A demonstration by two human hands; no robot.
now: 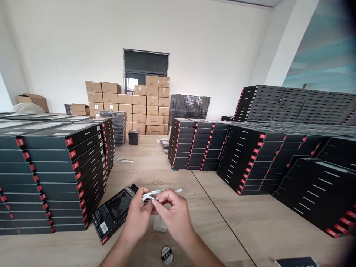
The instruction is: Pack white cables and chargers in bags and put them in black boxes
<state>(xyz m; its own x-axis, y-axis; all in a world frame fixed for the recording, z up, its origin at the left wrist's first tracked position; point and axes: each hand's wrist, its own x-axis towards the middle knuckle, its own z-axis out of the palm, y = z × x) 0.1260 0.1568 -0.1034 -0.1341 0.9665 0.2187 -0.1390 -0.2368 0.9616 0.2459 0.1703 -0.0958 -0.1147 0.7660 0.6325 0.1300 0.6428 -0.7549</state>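
My left hand (136, 217) grips a coiled white charging cable (148, 194) from below. My right hand (174, 218) pinches the same coil from the other side, and the cable's free end sticks out to the right above the table. Left of my hands lies a flat black product box (112, 211), close to my left wrist. Under my hands is a small clear plastic piece (160, 223). A round black-and-white disc (167, 255) lies nearer to me on the light wood table (155, 163).
Tall stacks of black boxes with red marks (55, 178) stand left and right (250, 163). A second white cable (124, 160) lies farther along the table. Cardboard cartons (133, 105) are piled against the back wall beneath a window.
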